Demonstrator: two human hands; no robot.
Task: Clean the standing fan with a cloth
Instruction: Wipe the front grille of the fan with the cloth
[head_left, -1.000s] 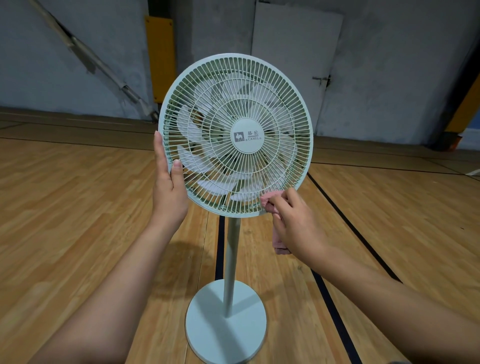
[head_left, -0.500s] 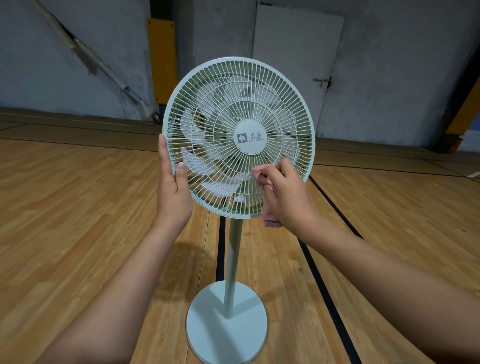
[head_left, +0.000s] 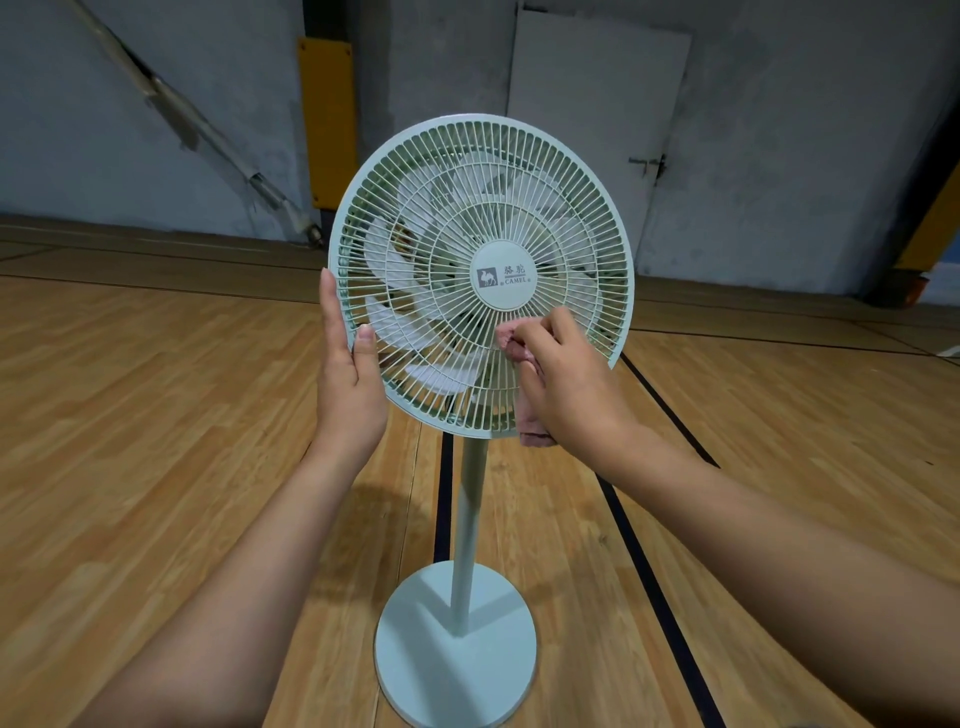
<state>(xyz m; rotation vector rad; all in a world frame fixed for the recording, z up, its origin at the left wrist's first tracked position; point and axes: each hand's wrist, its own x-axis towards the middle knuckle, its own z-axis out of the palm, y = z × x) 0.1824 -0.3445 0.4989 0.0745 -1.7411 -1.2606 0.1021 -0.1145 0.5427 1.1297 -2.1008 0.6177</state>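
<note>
Standing fan (head_left: 480, 280), centre frame, mid-wipe: pink cloth (head_left: 511, 347) pinched in right hand (head_left: 571, 389) against lower-right grille (head_left: 582, 291), left hand (head_left: 350, 384) straight-fingered, bracing its left edge – next, likely, light strokes onward across remaining grille.

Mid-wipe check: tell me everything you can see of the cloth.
The cloth is small, pink and soft-looking, bunched in the right hand. One wad pokes out ahead of the hand against the fan's front grille, just below the centre badge. A tail hangs under the palm by the grille's lower rim. The hand hides the rest.
</note>
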